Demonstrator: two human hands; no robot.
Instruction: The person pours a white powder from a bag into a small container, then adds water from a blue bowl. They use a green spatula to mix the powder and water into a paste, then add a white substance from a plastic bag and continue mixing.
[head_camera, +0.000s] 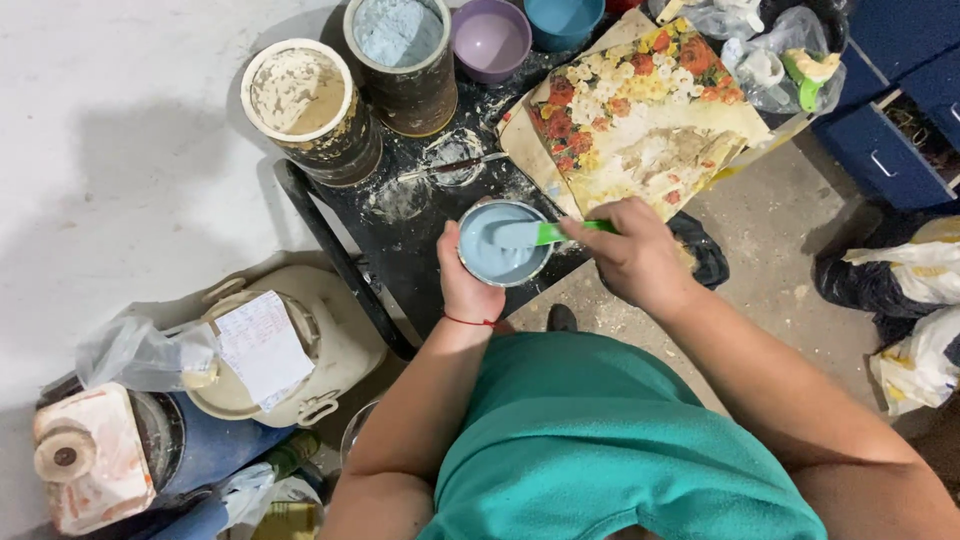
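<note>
My left hand (465, 285) grips a small round cup (500, 245) filled with pale blue paste, held over the front edge of a black table (400, 235). My right hand (635, 255) holds a green-handled spatula (545, 233) whose blade, coated in the blue paste, lies inside the cup. A red thread circles my left wrist. I wear a teal garment.
On the table stand a tub of beige paste (300, 95), a tub of blue powder (400, 40), a purple bowl (490, 38) and a blue bowl (563, 18). A floral board (640, 110) lies at right. Buckets and bags (270, 350) crowd the floor at left; blue drawers (890, 130) stand at right.
</note>
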